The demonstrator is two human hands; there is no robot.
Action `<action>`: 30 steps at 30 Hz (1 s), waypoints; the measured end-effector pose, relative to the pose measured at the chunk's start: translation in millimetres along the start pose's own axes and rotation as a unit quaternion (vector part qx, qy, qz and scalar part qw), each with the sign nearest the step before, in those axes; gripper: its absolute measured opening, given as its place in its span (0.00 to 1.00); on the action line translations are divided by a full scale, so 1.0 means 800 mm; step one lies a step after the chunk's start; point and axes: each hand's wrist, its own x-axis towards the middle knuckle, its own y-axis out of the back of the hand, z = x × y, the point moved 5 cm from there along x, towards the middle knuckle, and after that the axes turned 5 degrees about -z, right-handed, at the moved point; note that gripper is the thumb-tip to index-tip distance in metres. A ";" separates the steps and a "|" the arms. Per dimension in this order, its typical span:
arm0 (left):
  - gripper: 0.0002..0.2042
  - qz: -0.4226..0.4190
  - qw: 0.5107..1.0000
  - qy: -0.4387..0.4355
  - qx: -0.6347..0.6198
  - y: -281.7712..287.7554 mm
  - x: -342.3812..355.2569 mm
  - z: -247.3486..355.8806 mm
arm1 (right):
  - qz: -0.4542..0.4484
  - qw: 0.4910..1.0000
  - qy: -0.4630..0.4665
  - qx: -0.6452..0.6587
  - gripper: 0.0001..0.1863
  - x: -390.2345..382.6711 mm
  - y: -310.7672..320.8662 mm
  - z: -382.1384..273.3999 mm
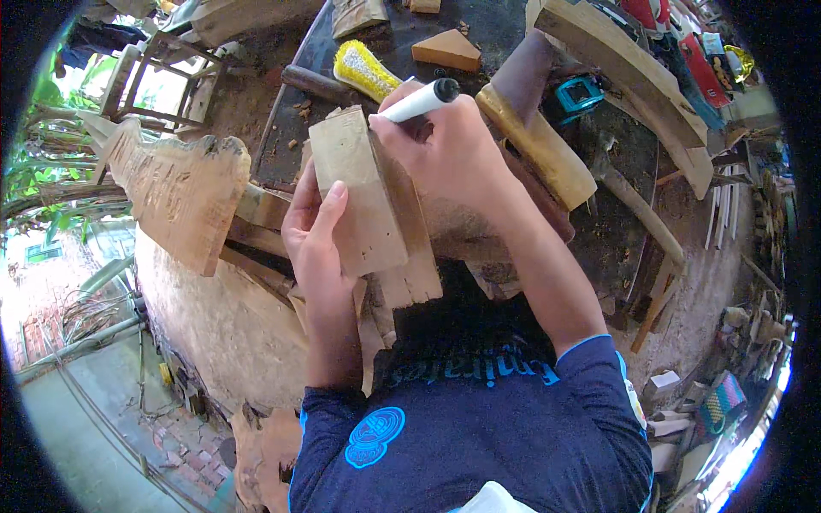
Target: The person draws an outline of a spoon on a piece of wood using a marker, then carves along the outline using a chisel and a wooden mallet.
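My left hand (314,235) grips a pale rectangular wood block (363,227), its thumb on the face and fingers round the left side. In my right hand (449,154) is a white marker (410,103) with a black end, held over the block's upper right corner; its tip is hidden by my fingers. A longer board (415,278) lies under the block. Just beyond my hands are a yellow-bristled brush (357,64) and a dark wooden cylinder (304,81).
A dark worktop (624,231) carries an orange wood wedge (445,51), a blue tape measure (578,96), a yellowish wooden handle (547,154) and a long curved plank (641,85). A jagged wood slab (180,197) sits at left, a wooden stool (158,77) beyond.
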 end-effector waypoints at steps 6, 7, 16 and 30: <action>0.22 0.002 1.000 0.006 -0.009 -0.006 -0.003 0.004 | 0.029 0.988 -0.129 0.084 0.09 -0.003 0.001 0.012; 0.22 0.001 1.000 0.006 -0.009 -0.004 -0.003 0.004 | 0.030 0.988 -0.129 0.083 0.09 -0.003 0.000 0.013; 0.22 0.006 1.000 0.009 -0.002 -0.002 -0.002 0.002 | 0.018 0.995 -0.102 0.012 0.08 0.000 -0.002 0.008; 0.22 0.014 1.000 0.005 0.016 0.000 -0.003 0.004 | 0.011 0.999 -0.040 -0.008 0.11 0.007 -0.002 -0.014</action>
